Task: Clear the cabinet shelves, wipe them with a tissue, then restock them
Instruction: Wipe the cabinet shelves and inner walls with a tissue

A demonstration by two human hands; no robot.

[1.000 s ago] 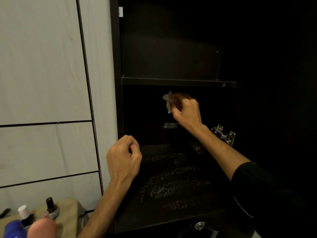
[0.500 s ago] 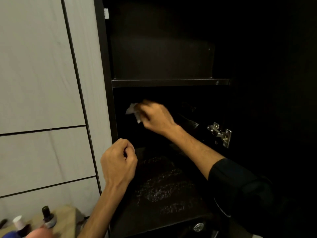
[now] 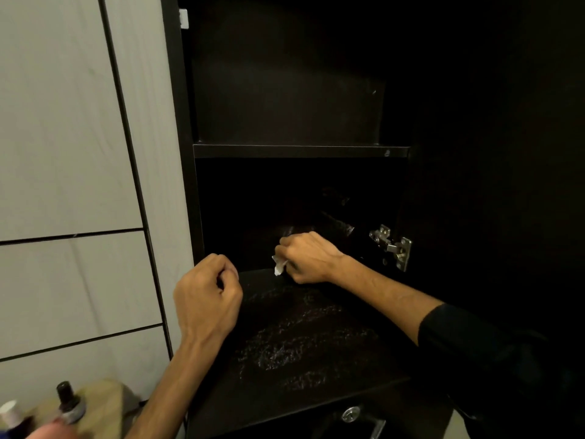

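Now the right hand (image 3: 308,259) is working low in the dark cabinet (image 3: 177,153), its fingers curled tight around a crumpled white tissue (image 3: 279,267) and its knuckles facing left. A second ago that hand was holding the tissue high, just under the upper shelf (image 3: 300,151); half a second ago it was swinging out toward the cabinet's left wall; now it is sitting down at the back edge of the lower shelf (image 3: 316,343), with the tissue poking out below the curled fingers and touching, or all but touching, the shelf where it meets the back panel. Only a small white tuft is showing to the left of the fingers; the rest is hidden in the fist.

The left hand (image 3: 207,296) is hovering in front of the lower shelf's left edge, holding nothing, its fingers loosely curled in toward the palm with the thumb lying against them. It is keeping much the same pose and place as before, below and to the left of the right hand's fingers.

A metal hinge (image 3: 392,247) is catching the light to the right of the right wrist. The lower shelf surface in front of the fingers is glinting with a speckled sheen. Far below the left fingers, at the bottom left corner, small bottles (image 3: 68,403) are standing on a tan surface (image 3: 104,403).
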